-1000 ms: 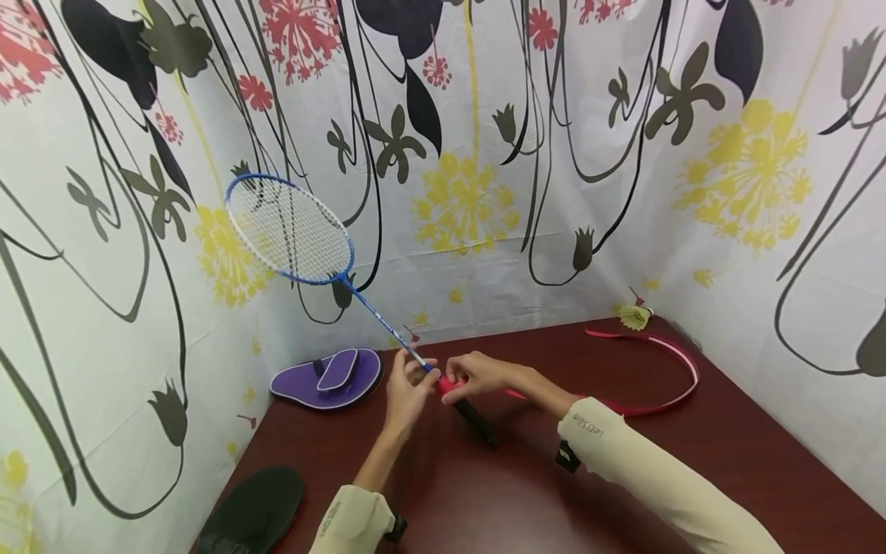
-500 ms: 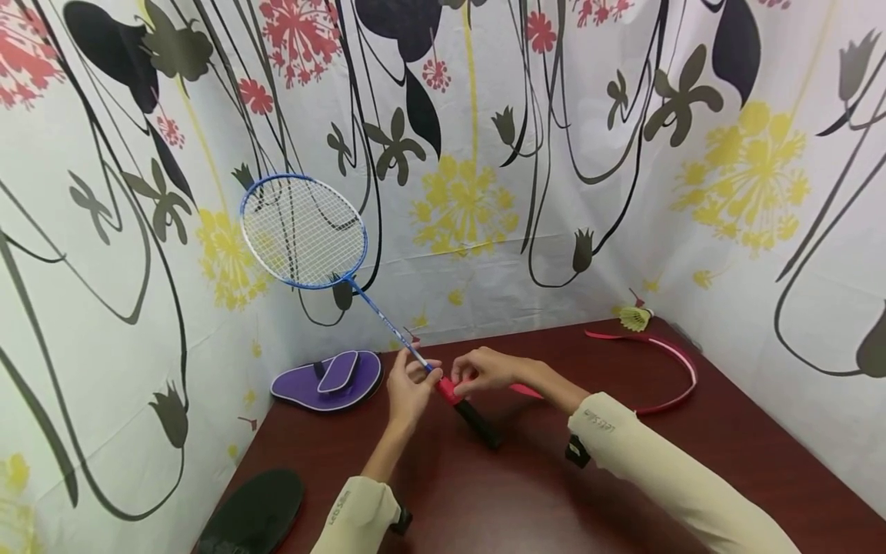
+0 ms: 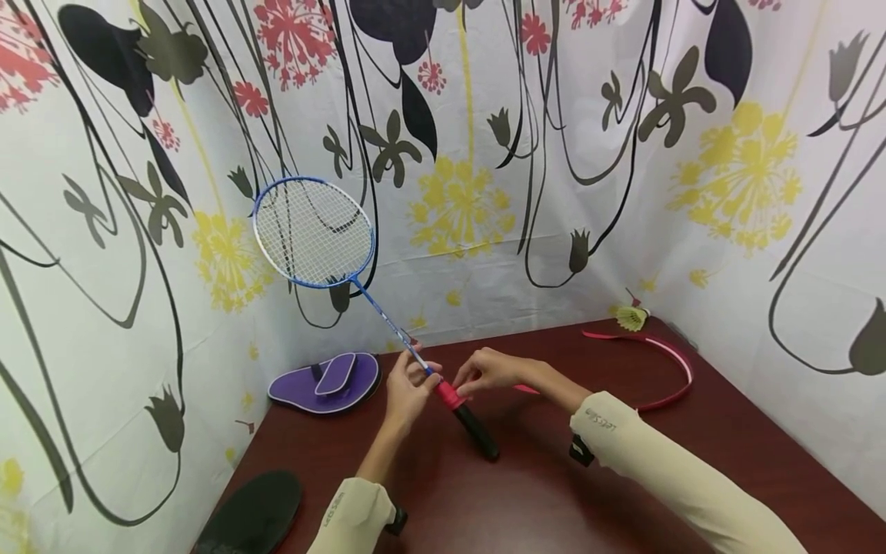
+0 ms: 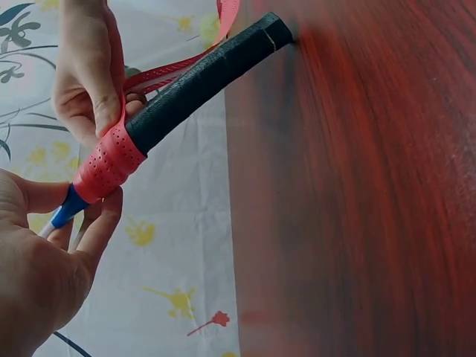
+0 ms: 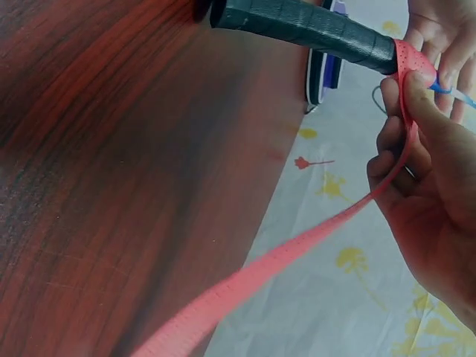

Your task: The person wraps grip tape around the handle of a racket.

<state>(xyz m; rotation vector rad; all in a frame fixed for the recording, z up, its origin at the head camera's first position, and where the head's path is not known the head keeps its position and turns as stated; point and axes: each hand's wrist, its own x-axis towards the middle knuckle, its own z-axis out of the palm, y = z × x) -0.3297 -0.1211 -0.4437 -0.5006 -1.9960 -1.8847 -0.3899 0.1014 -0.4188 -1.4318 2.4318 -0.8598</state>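
Observation:
A blue and white badminton racket (image 3: 314, 232) slants up to the left, its black handle (image 3: 476, 432) pointing down toward the table. My left hand (image 3: 406, 390) pinches it at the blue cone just above the handle. Perforated red grip tape (image 4: 110, 165) is wound round the handle's upper part; below it the black grip shows. My right hand (image 3: 487, 371) pinches the tape between thumb and fingers at the edge of the winding. From those fingers the loose tape (image 5: 275, 260) trails away, and in the head view it curves over the table behind the right forearm.
A purple paddle case (image 3: 325, 383) lies at the table's back left. Nearer, at the left edge, is a dark round paddle (image 3: 254, 512). A yellow shuttlecock (image 3: 631, 317) sits in the back right corner of the brown table (image 3: 484, 508). Patterned curtains hang behind.
The racket has turned slightly, its head shifting right. My right hand has drawn a little off the handle, and more red winding shows. My left hand keeps its hold.

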